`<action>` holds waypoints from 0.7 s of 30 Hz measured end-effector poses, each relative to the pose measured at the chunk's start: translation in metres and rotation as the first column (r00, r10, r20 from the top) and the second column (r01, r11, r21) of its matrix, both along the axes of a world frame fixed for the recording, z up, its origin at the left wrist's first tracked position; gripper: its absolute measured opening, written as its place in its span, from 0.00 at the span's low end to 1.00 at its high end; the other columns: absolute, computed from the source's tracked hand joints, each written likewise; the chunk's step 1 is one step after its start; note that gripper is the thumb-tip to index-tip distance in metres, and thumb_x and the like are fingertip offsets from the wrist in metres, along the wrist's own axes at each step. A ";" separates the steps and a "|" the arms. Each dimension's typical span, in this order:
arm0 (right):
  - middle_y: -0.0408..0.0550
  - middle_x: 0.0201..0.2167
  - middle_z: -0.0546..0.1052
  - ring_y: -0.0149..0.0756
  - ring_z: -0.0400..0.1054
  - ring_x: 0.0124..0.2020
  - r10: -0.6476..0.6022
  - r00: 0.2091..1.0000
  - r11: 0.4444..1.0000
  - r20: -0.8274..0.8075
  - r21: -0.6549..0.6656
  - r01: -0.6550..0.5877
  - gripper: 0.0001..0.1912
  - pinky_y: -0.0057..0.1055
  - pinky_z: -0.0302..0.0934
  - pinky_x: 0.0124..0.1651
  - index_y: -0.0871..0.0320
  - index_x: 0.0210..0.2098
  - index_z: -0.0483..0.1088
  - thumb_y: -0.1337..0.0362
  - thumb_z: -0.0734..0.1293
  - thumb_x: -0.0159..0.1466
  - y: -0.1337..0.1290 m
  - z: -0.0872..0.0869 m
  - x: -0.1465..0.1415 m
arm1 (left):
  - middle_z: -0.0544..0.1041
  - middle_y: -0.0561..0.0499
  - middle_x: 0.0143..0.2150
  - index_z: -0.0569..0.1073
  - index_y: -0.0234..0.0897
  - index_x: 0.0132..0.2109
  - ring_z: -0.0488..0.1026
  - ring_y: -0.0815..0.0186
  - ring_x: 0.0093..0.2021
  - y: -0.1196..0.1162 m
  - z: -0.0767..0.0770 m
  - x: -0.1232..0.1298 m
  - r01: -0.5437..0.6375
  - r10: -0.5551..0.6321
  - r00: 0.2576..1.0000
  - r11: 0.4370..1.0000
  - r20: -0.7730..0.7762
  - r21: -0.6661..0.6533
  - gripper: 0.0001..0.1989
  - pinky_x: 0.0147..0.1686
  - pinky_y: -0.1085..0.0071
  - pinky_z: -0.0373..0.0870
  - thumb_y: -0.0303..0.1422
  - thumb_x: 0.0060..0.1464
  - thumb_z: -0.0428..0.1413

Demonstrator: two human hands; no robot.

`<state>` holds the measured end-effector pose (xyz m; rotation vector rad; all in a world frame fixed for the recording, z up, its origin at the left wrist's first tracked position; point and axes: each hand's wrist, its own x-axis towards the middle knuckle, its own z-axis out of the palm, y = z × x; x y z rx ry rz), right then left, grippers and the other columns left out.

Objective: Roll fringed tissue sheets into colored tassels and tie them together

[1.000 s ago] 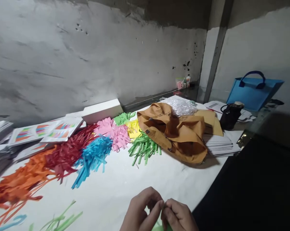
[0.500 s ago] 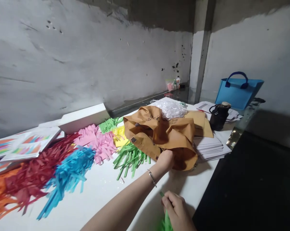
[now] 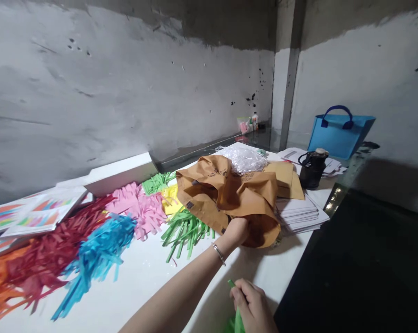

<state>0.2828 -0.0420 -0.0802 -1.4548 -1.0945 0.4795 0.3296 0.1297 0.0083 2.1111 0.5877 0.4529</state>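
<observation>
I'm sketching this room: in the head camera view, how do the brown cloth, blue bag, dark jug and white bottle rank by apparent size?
1. Brown cloth
2. Blue bag
3. Dark jug
4. White bottle

The bottle stands far back; true sizes may differ.

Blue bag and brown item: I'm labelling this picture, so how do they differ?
The blue bag stands upright; the brown item lies crumpled. The blue bag has a dark arched handle; the brown item shows dark printing. The left hand touches the brown item, not the blue bag.

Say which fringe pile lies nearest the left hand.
The green pile beside the brown bag, in front of the yellow pile; the other green pile lies farther back.
</observation>
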 end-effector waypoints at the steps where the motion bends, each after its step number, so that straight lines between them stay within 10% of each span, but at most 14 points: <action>1: 0.41 0.21 0.67 0.31 0.62 0.22 -0.001 1.000 1.000 -0.003 -0.004 0.001 0.23 0.25 0.52 0.26 0.55 0.27 0.65 0.51 0.54 0.73 -0.001 0.001 0.001 | 0.77 0.46 0.46 0.75 0.34 0.45 0.75 0.59 0.46 -0.001 0.005 -0.010 0.007 -0.007 1.000 0.998 0.002 -0.064 0.11 0.47 0.58 0.74 0.37 0.62 0.58; 6: 0.41 0.21 0.66 0.31 0.62 0.23 0.002 0.999 0.999 -0.032 -0.044 -0.003 0.24 0.25 0.54 0.26 0.55 0.25 0.62 0.50 0.54 0.73 -0.006 0.006 0.006 | 0.71 0.52 0.27 0.73 0.32 0.35 0.70 0.67 0.28 -0.023 0.029 -0.092 0.004 0.033 0.997 0.882 0.071 -0.471 0.17 0.29 0.70 0.70 0.45 0.55 0.61; 15: 0.40 0.23 0.66 0.31 0.61 0.23 0.238 0.970 0.971 0.039 -0.018 -0.238 0.20 0.25 0.55 0.28 0.55 0.29 0.66 0.54 0.55 0.74 -0.026 0.058 -0.030 | 0.71 0.54 0.24 0.78 0.30 0.34 0.68 0.73 0.22 -0.111 0.024 -0.227 -0.135 0.527 0.829 0.514 0.188 -0.847 0.16 0.25 0.74 0.66 0.38 0.45 0.70; 21: 0.40 0.22 0.66 0.31 0.62 0.22 0.355 0.895 0.931 0.271 -0.011 -0.366 0.19 0.26 0.55 0.28 0.54 0.28 0.65 0.59 0.55 0.74 -0.029 0.085 -0.072 | 0.72 0.54 0.24 0.79 0.32 0.34 0.69 0.72 0.22 -0.146 0.032 -0.267 -0.250 0.659 0.707 0.573 0.257 -0.780 0.14 0.26 0.73 0.68 0.39 0.48 0.69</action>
